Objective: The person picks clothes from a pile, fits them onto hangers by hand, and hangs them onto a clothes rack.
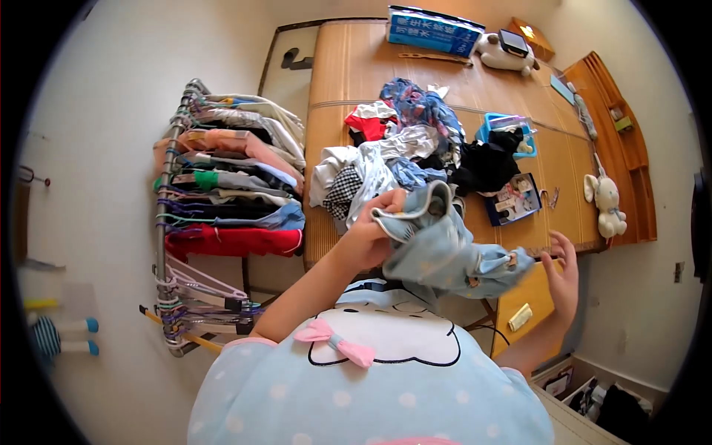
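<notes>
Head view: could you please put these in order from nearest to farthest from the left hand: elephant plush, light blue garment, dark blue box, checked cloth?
1. Light blue garment: gripped in the left hand.
2. Checked cloth: just beyond that hand, slightly left.
3. Dark blue box: clearly farther, to the right.
4. Elephant plush: farthest, at far right.

A softly lit room has a pale wall point(630, 297) on the right, a wide bed point(330, 59) topped by a shiny tan mat point(504, 85), a shelved wooden headboard point(639, 185) at its right end, a metal clothes rack point(161, 237) on the left, and a yellowish wooden tabletop point(521, 285) near right.
</notes>
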Tool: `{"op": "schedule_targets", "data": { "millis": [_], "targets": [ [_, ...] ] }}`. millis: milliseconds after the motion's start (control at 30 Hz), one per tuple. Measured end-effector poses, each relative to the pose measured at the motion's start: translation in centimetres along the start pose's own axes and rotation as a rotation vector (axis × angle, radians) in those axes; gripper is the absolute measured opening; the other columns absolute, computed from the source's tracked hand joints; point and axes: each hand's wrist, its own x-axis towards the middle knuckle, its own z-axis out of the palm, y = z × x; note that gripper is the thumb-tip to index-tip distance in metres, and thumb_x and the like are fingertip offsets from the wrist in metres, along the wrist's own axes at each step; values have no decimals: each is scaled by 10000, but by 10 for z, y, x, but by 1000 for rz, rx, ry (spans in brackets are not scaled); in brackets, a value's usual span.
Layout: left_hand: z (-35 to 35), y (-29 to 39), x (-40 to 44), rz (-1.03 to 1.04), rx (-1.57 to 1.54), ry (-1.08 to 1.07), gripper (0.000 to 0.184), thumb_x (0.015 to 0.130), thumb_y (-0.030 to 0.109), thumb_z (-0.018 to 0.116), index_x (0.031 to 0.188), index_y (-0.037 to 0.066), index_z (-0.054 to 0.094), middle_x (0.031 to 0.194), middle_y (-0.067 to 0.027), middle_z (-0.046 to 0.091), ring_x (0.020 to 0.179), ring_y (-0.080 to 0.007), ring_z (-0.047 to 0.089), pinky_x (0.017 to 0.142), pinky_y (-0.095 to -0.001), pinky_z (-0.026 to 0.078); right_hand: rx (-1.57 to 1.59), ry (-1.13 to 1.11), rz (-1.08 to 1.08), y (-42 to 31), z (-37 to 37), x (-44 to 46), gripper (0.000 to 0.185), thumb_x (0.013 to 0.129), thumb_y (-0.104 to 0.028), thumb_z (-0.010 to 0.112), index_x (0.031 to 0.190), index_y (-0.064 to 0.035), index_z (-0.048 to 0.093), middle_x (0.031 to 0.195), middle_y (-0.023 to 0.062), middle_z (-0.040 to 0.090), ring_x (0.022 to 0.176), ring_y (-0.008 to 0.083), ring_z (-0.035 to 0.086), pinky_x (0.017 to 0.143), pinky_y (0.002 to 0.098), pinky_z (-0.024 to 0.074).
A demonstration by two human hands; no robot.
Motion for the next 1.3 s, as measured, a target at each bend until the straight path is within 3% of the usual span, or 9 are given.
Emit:
{"op": "schedule_targets", "data": {
  "millis": [100,200,400,533,600,700,967,1167,1300],
  "targets": [
    [-2,-6,-13,65,-10,-86,280,791,-48,575,815,117,350,821,-18,495,788,-112,581,672,-280,544,640,-291,-390,-81,73,13,704,758,-442,746,1299,-61,506,1299,105,516,1230,223,455,1033,359,331],
    [9,4,-25,127,-28,-3,266,774,-27,563,823,117,344,804,-16,481,773,-114,574,662,-261,530,432,-432,-398,-118,135,8,616,674,28,775,1240,-28,536,1110,97,616,984,163,601,835,309,494],
    [24,38,-52,225,-156,41,365,729,88,626,1019,70,405,928,-83,520,978,-171,571,829,-319,498,578,-236,-363,-118,160,34,260,789,110,565,1017,-5,618,822,27,624,747,75,591,694,229,503],
    [28,35,-53,405,369,185,552,725,40,741,1177,96,429,955,-40,512,989,-135,549,817,-263,470,747,-612,-116,-111,176,36,188,931,-155,608,1035,2,614,886,31,660,800,91,632,692,231,519],
    [29,43,-60,442,1385,483,467,767,16,718,1168,95,491,885,-14,512,910,-97,544,763,-214,445,1363,-744,171,-120,154,35,289,955,-232,563,1073,28,607,967,90,682,848,135,668,718,258,547],
    [6,57,-69,214,1268,432,203,847,96,672,1030,17,637,860,-23,591,825,-69,532,730,-230,444,1381,-799,115,-135,139,43,314,975,-227,519,1129,39,584,1008,109,673,832,152,673,714,275,559],
    [11,73,-91,-125,846,329,222,970,219,548,1044,31,639,824,39,594,706,-27,524,651,-190,436,1413,-1161,242,-129,145,62,294,973,-161,518,1194,28,556,991,84,663,852,122,654,729,245,540],
    [4,66,-89,85,297,421,317,987,309,503,1049,15,603,913,-44,669,794,-107,639,718,-268,524,1332,-1258,2,-133,135,53,579,848,-125,692,1335,13,411,1031,108,660,924,146,649,760,228,517],
    [3,67,-96,157,189,510,347,987,341,498,1031,12,599,930,-61,653,839,-134,630,764,-297,511,512,-1190,-278,-124,133,41,734,701,-60,810,1337,-72,444,1015,22,556,954,107,530,814,268,446]
  ]
}}
